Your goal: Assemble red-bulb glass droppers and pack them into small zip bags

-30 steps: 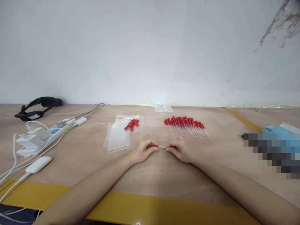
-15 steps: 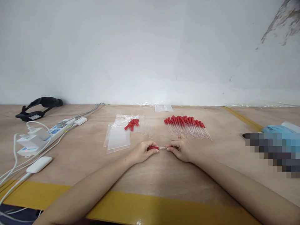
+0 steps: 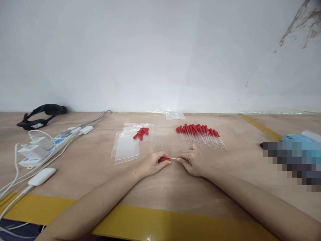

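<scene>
Between the thumb and fingers of my left hand [image 3: 156, 163] is a red rubber bulb [image 3: 164, 159], partly covered by the fingers. A thin clear dropper tube [image 3: 173, 159] runs from the bulb's end to my right hand [image 3: 191, 161], which pinches its other end. Beyond my right hand lies a row of droppers [image 3: 198, 132], red bulbs away from me and clear tips towards me. A small pile of loose red bulbs [image 3: 141, 133] rests on clear plastic bags [image 3: 127, 147], and several loose clear tubes [image 3: 157, 139] lie beside it.
On the left are a power strip [image 3: 59, 142] with white plugs and cables, a white adapter [image 3: 42, 176] and a black strap-like headset [image 3: 42, 115]. A small plastic bag [image 3: 175, 115] lies by the wall. A blue object [image 3: 298, 138] and a pixelated dark area are at right.
Both hands stay at nearly the same spot. The fingers have shifted slightly around the bulb and the tube, and the bulb sits a touch lower in view.
</scene>
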Available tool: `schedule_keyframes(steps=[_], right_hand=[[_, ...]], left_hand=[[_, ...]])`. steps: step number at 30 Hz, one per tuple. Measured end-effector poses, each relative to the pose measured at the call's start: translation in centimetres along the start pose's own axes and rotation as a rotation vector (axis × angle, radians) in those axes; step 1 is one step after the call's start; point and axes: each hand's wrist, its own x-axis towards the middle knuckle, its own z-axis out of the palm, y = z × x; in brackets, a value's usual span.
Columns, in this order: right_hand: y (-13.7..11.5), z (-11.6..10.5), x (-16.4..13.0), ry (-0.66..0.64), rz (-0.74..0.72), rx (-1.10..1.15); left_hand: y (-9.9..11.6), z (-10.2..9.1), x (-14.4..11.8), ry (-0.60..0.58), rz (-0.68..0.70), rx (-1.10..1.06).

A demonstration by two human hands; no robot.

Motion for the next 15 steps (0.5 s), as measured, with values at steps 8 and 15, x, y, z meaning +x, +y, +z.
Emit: schedule_keyframes(steps=[8, 15], right_hand=[[-0.4, 0.6, 0.4, -0.039, 0.026, -0.03], [0.4, -0.7, 0.6, -0.064, 0.053, 0.026]], left_hand=[[-0.4, 0.5, 0.3, 0.048, 0.025, 0.03], [-1.5, -1.8, 1.0, 0.215, 0.158, 0.182]])
